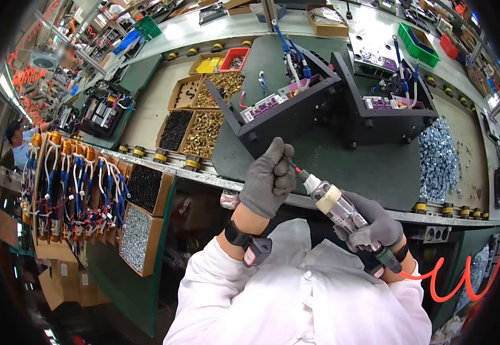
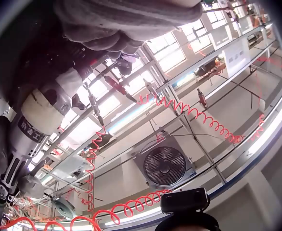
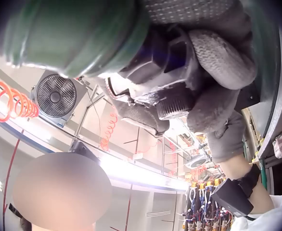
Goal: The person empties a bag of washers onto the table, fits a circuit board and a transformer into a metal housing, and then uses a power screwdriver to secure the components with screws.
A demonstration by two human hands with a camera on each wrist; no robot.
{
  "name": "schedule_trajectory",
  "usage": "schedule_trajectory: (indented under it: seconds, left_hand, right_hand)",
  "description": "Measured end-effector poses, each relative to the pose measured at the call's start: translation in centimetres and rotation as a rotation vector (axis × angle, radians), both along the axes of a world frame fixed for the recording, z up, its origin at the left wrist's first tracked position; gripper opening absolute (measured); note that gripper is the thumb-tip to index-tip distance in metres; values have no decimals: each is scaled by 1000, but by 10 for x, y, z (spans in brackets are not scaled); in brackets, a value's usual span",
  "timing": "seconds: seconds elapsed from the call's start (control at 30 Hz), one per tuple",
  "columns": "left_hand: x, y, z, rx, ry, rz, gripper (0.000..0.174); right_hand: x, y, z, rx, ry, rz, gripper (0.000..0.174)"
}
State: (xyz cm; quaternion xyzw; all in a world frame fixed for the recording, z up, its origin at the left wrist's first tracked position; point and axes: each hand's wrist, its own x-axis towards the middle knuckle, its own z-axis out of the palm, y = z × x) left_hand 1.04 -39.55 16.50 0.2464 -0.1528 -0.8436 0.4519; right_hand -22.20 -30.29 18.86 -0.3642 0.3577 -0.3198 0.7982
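A grey-gloved left hand (image 1: pixel 268 183) is raised at the front of the bench, its fingers curled and thumb against them. It pinches a small dark piece (image 1: pixel 289 160) at the fingertips; I cannot tell its exact kind. The right hand (image 1: pixel 373 223), also gloved, grips an air screwdriver (image 1: pixel 337 208) around its lower body. The driver's red-collared tip points at the left fingertips and nearly meets them. Its metal body shows large in the left wrist view. Beyond the hands stand two black equipment housings, a left one (image 1: pixel 290 123) and a right one (image 1: pixel 385 131), with purple boards and cables inside.
A red coiled hose (image 1: pixel 462 287) trails right from the driver. Left of the green mat (image 1: pixel 235 158) are boxes of brass fasteners (image 1: pixel 203 133) and black screws (image 1: pixel 175 129). Loose silver fasteners (image 1: pixel 438 161) lie at right. Wired coils (image 1: pixel 77 190) hang on the left.
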Motion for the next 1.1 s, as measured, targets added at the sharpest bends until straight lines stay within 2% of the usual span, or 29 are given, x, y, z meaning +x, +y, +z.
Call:
schedule_trajectory:
  seconds: [0.2, 0.37, 0.4, 0.47, 0.53, 0.6, 0.67, 0.7, 0.73, 0.77, 0.83, 0.97, 1.03, 1.1]
  left_hand:
    - [-11, -2, 1, 7, -52, 70, 30]
    - [-19, -1, 4, 3, -69, 125, 28]
    - [-21, 0, 5, 13, -112, 168, 27]
    - [-26, 1, 9, 20, -161, 202, 25]
    - [-29, 1, 12, 61, -295, 279, 24]
    - [-27, 2, 13, 44, -305, 266, 24]
    - [-22, 0, 11, 27, -315, 257, 24]
    - [-17, -3, 7, -19, -223, 191, 25]
    - [-13, -6, 5, -64, -131, 123, 25]
    - [-10, -7, 6, -66, -135, 120, 25]
    - [-8, -8, 8, -227, -229, 97, 26]
    - [-13, -7, 11, -210, -276, 145, 27]
    - [-15, -6, 13, -119, -287, 124, 33]
    - [-22, 2, 17, -133, -370, 97, 31]
  right_hand:
    - [-3, 0, -10, 2, -88, 17, 93]
    - [-2, 0, -6, -114, 61, -2, 94]
    - [-1, 0, -4, -114, 58, -8, 94]
    - [2, 0, 2, -246, 255, 13, 93]
    - [4, 0, 0, -307, 280, 5, 92]
    - [3, -2, 0, -368, 308, 3, 92]
    - [1, -3, 0, -312, 297, 23, 92]
    - [0, -4, -3, -315, 294, 21, 92]
    - [-2, -4, -9, -270, 178, 14, 92]
    - [-2, -4, -11, -223, 61, 7, 91]
    - [-5, -7, -4, -146, 8, 22, 92]
    - [-6, -6, -5, 45, -195, 20, 94]
    - [-6, -6, -12, 5, -195, -5, 95]
    - [-7, -5, -11, -35, -195, -38, 96]
